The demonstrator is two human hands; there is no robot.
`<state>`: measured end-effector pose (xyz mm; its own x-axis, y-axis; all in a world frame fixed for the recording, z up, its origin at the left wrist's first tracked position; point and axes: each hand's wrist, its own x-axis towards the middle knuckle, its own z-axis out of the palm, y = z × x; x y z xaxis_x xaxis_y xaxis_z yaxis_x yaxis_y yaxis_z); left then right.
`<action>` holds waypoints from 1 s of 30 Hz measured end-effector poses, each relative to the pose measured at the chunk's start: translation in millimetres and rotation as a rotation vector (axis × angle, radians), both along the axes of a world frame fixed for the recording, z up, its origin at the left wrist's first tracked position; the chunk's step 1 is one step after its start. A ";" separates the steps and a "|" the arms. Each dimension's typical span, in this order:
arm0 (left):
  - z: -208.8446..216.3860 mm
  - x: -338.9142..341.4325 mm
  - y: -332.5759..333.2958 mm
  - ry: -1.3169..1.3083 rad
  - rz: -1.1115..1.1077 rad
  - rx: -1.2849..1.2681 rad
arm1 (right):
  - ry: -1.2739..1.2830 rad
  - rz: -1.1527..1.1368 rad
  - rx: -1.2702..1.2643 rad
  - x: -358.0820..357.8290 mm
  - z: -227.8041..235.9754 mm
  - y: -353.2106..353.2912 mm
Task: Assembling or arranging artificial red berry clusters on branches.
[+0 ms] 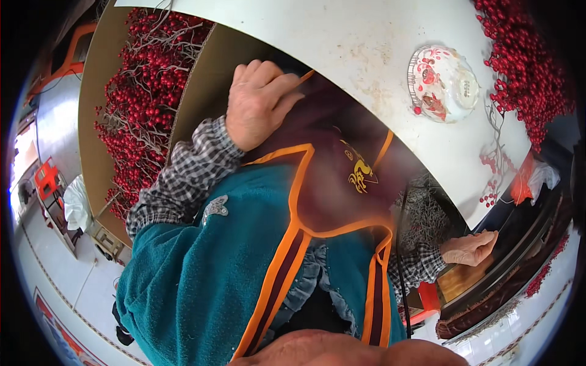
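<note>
My left hand (259,104) is raised beside the open cardboard box, its fingers curled near the white table's (360,43) edge. A bit of orange trim shows at its fingertips, and I cannot make out whether it grips anything. Out past the table's near right corner is my right hand (470,247), fingers pressed together; whatever may be in them is too small to tell. A sprig with a few red berries (497,165) lies on the table above that hand. My maroon apron (348,177) with orange edging spreads between my arms, partly under the table edge.
The cardboard box (189,91) at left holds red berry branches (146,85). An upturned patterned bowl (442,83) sits on the table, with a heap of red berry branches (528,67) at far right. Grey bare twigs (424,213) lie below the table edge. An orange chair (76,49) stands far left.
</note>
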<state>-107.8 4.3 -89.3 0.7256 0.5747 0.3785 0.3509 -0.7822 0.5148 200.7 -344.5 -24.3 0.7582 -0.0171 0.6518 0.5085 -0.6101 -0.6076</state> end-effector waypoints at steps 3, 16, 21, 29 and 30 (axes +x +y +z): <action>-4.6 8.5 3.2 0.003 -0.014 0.043 | -0.010 0.016 0.029 -11.2 10.5 20.1; -11.0 20.1 -1.0 0.062 -0.046 0.109 | 0.397 0.554 -0.389 -73.6 -0.4 53.5; -14.3 24.8 -8.6 0.057 -0.030 0.109 | 0.712 0.526 -0.470 -82.3 -33.3 49.5; -15.5 31.9 -6.5 0.105 -0.063 0.165 | 0.822 0.377 -0.027 -73.7 -78.0 47.7; -16.3 34.3 -2.1 0.086 -0.059 0.168 | 0.807 0.411 0.044 -70.5 -84.8 53.0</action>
